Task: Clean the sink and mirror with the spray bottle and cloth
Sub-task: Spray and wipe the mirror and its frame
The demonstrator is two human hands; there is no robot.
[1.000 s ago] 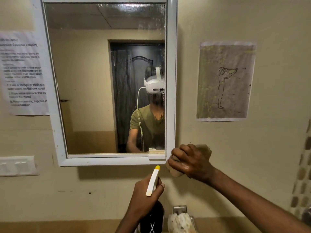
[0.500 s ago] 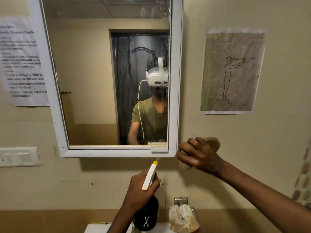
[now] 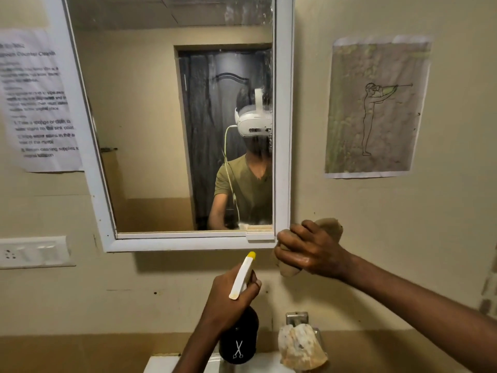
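My left hand [image 3: 228, 300] grips a black spray bottle [image 3: 238, 343] by its neck, and the white trigger head with its yellow nozzle [image 3: 243, 274] points up toward the mirror [image 3: 166, 117]. The white-framed mirror hangs on the wall above, with droplets and streaks on its right side. My right hand [image 3: 312, 251] clutches a bunched beige cloth [image 3: 332, 228] just right of the mirror's lower right corner. A strip of the white sink [image 3: 164, 364] shows at the bottom edge.
A crumpled cloth or bag [image 3: 300, 347] wraps the tap below a metal wall fitting [image 3: 295, 317]. A printed notice [image 3: 35, 103] hangs left of the mirror, a drawing sheet [image 3: 376, 109] to its right, a switch plate [image 3: 32, 251] lower left.
My view has tilted down and closer, so the mirror sits higher in frame. Both hands hold their grips; the right hand with the cloth stays by the mirror's lower right corner.
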